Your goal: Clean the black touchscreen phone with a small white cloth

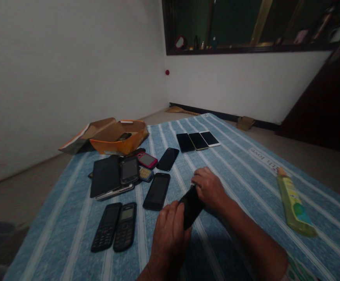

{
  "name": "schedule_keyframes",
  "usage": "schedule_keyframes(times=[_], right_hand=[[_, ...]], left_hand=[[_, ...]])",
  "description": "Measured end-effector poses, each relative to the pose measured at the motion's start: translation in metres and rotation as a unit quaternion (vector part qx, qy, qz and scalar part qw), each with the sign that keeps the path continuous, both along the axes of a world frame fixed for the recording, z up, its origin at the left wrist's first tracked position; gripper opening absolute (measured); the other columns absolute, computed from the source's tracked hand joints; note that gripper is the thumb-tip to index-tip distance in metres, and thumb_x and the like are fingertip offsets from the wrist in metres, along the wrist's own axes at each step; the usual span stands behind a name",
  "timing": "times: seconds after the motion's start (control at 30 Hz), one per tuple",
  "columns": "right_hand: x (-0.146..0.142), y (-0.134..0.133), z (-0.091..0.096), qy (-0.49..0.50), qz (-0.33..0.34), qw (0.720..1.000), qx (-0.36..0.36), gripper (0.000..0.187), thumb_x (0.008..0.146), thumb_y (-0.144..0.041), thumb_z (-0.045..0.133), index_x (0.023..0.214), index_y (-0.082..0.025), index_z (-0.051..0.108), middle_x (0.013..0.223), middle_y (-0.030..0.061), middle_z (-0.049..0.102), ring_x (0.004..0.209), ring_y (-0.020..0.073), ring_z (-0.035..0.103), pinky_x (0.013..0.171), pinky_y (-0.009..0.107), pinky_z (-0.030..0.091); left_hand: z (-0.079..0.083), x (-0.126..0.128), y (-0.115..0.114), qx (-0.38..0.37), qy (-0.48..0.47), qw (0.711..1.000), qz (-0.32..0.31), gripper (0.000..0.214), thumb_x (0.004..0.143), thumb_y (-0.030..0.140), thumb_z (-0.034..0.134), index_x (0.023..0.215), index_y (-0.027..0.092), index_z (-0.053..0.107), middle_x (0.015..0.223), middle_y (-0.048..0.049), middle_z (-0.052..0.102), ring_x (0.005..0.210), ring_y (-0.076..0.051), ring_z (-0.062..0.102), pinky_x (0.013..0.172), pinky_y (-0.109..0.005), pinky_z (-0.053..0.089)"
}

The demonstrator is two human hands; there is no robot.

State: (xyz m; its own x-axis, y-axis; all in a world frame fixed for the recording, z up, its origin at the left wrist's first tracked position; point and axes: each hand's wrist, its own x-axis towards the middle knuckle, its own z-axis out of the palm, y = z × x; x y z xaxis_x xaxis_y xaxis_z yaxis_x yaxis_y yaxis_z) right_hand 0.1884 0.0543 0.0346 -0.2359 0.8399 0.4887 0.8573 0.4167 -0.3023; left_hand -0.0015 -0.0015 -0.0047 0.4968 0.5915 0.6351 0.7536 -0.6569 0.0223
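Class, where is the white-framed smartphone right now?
In the head view, the white-framed smartphone lies beyond the right hand, at the right end of a row of three, beside a yellow-edged smartphone.

Our left hand point(170, 228) and right hand point(212, 189) hold a black phone point(192, 207). We see a bottle point(295, 207) at right.

The cloth point(237, 171) across the lower frame looks woven and matt. The held phone point(193, 207) at lower centre looks smooth and glassy; the handsets point(107, 227) at lower left, matt plastic. The box point(111, 147) at left is card; the bottle point(295, 207) at right, smooth see-through plastic.
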Motion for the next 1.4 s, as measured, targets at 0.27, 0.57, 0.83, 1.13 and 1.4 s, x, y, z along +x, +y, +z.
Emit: schedule_keyframes(times=[0.27,0.57,0.83,1.13,1.4], right_hand=[[0.030,0.019,-0.010,0.139,-0.104,0.983,-0.055,0.032,0.068,-0.002,0.046,0.078,-0.018,0.072,0.082,0.0060,0.066,0.081,0.0175,0.060,0.078,0.028,0.045],[0.045,0.021,-0.008,0.240,-0.156,0.930,-0.231,0.034,0.062,-0.008,0.048,0.077,-0.016,0.077,0.075,0.0038,0.073,0.073,0.0191,0.066,0.067,0.025,0.045],[0.052,0.017,-0.007,0.182,-0.114,0.945,-0.245,0.028,0.064,-0.011,0.051,0.072,-0.017,0.077,0.073,0.0047,0.073,0.073,0.0186,0.065,0.068,0.025,0.043],[0.057,0.014,-0.007,0.224,-0.122,0.938,-0.235,0.024,0.064,-0.014,0.052,0.067,-0.018,0.076,0.067,0.0037,0.071,0.069,0.0190,0.065,0.068,0.027,0.044],[0.049,0.014,-0.010,0.224,-0.120,0.957,-0.137,0.024,0.069,-0.016,0.052,0.070,-0.020,0.075,0.078,0.0051,0.073,0.076,0.0201,0.066,0.073,0.029,0.046]], left_hand=[[-0.006,0.004,0.000,-0.031,-0.034,0.999,0.023,0.048,0.076,0.014,0.053,0.123,0.011,0.046,0.115,-0.0182,0.060,0.105,-0.033,0.056,0.087,-0.047,0.051],[-0.004,0.000,0.002,-0.049,-0.064,0.997,-0.001,0.045,0.080,0.018,0.054,0.124,0.010,0.044,0.113,-0.0180,0.059,0.103,-0.031,0.055,0.086,-0.046,0.051],[0.005,-0.006,0.005,-0.118,-0.063,0.991,-0.003,0.056,0.072,0.019,0.065,0.123,0.012,0.043,0.104,-0.0122,0.060,0.095,-0.028,0.057,0.078,-0.039,0.054],[-0.003,-0.001,0.008,-0.117,-0.105,0.987,0.040,0.061,0.067,0.028,0.072,0.119,0.009,0.047,0.092,-0.0099,0.059,0.084,-0.026,0.062,0.071,-0.038,0.058],[-0.004,-0.003,0.012,-0.106,-0.099,0.989,0.041,0.048,0.075,0.036,0.067,0.113,0.009,0.053,0.086,-0.0097,0.062,0.079,-0.026,0.064,0.068,-0.038,0.058]])
